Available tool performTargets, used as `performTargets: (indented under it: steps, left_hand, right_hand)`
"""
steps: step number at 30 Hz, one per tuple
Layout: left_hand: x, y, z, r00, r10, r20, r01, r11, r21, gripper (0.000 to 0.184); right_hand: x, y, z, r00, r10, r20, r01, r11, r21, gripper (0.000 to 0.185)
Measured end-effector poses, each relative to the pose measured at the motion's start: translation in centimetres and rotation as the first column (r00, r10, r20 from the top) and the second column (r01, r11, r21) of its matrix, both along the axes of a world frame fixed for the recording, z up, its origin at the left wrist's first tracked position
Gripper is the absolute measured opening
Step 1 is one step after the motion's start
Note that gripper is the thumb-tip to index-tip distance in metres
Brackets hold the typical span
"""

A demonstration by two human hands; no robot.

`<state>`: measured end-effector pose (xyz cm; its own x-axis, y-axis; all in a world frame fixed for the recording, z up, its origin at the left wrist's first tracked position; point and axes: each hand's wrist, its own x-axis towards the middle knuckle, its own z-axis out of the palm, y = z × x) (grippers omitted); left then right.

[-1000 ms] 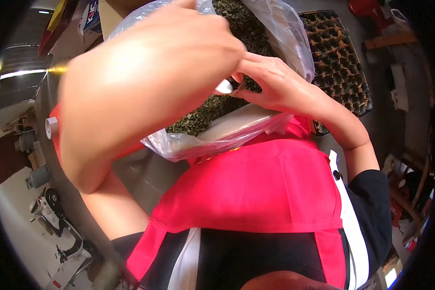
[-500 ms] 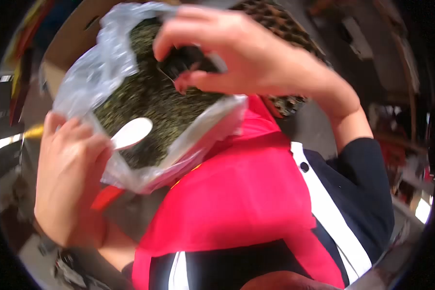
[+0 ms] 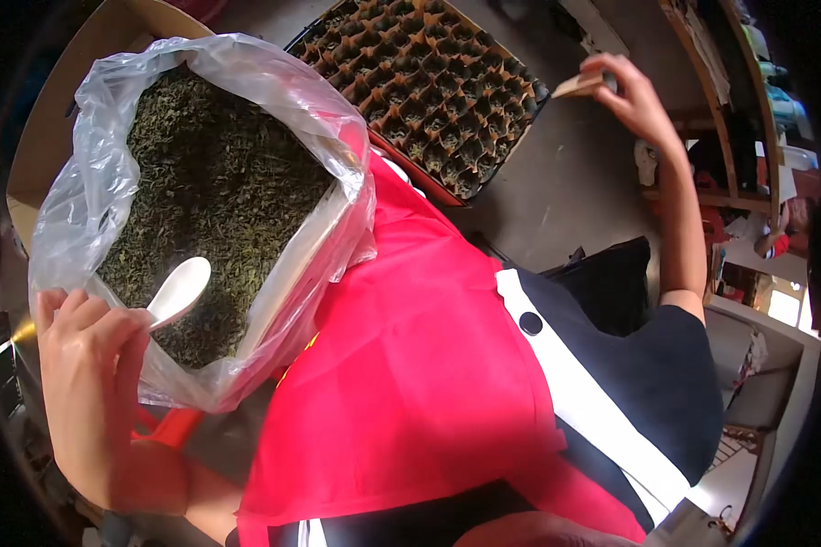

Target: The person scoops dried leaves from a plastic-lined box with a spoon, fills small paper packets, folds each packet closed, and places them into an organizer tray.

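My left hand [image 3: 91, 383] is closed around the handle of a white spoon [image 3: 182, 290], whose bowl lies over dried green leaves [image 3: 214, 191]. The leaves fill a clear plastic bag [image 3: 347, 205] set inside a cardboard box [image 3: 41, 164]. Out to the right, my right hand [image 3: 634, 100] pinches a small tan paper pouch [image 3: 578, 87] by one end. The pouch is beside the right corner of a tray packed with brown paper pouches [image 3: 429, 91] that stand upright, with dark contents in several of them.
A red apron [image 3: 420, 346] covers my front, close to the bag. A black bag [image 3: 607, 283] lies on the grey floor [image 3: 556, 173] to the right. Wooden shelving [image 3: 702, 55] stands farther right, and a red plastic piece [image 3: 178, 426] shows under the box.
My right hand has moved from above the leaves, where it held something dark, out to the right past the tray. My left hand still holds the spoon. The view has shifted, showing more of the tray.
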<state>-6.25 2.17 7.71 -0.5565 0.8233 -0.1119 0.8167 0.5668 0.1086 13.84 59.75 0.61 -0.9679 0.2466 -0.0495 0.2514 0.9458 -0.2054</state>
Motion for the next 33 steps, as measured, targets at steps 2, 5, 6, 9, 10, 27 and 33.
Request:
performTargets:
  steps: [2,5,6,9,10,27,33]
  left_hand:
    - [-0.1,0.0,-0.2,1.0,-0.005,-0.005,0.005,1.0,0.005,0.008]
    - [-0.2,0.1,-0.3,1.0,-0.007,-0.016,0.007,1.0,0.0,0.012]
    - [-0.2,0.3,-0.2,1.0,-0.004,-0.017,0.004,1.0,-0.01,0.012]
    - [-0.4,0.2,-0.3,1.0,-0.012,-0.012,0.011,1.0,-0.024,0.012]
    - [-0.4,0.2,-0.4,1.0,-0.015,-0.007,0.015,1.0,-0.026,0.012]
    - [-0.4,0.2,-0.5,1.0,-0.008,0.02,0.009,0.999,-0.032,0.007]
    - [-0.2,0.6,-0.9,1.0,-0.011,0.003,0.011,0.999,-0.03,0.007]
  right_hand:
    - [2.0,2.1,-3.2,1.0,0.01,0.023,-0.01,1.0,-0.025,0.032]
    - [2.9,2.8,-5.3,0.999,-0.044,0.007,0.044,0.996,-0.083,0.031]
    - [3.0,2.8,-5.8,0.999,-0.047,0.0,0.047,0.995,-0.092,0.031]
    - [3.1,3.0,-6.9,0.997,-0.072,-0.01,0.07,0.991,-0.113,0.031]
    - [2.9,2.8,-7.0,0.996,-0.088,-0.003,0.087,0.989,-0.117,0.031]
    - [1.2,5.9,-10.6,0.998,-0.04,-0.055,0.036,0.996,-0.079,0.034]
    - [0.9,8.1,-19.0,1.0,-0.005,0.016,0.005,1.0,-0.009,0.068]
